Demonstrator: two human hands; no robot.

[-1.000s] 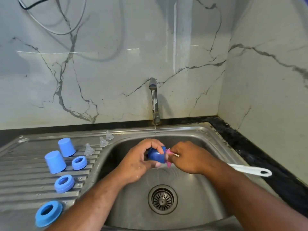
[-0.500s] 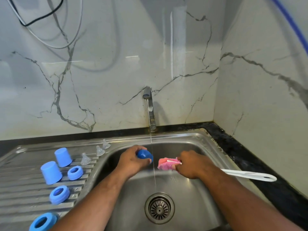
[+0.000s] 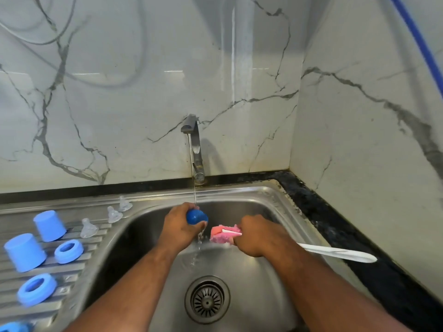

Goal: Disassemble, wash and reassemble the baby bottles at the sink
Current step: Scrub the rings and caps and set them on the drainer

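Two marble walls (image 3: 119, 104) corner a steel sink (image 3: 263, 190); tap (image 3: 195, 144) running.

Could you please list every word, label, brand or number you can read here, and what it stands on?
There is none to read. The caps, rings, brush, tap and sink show no print, nor does the blue piece in the left hand.
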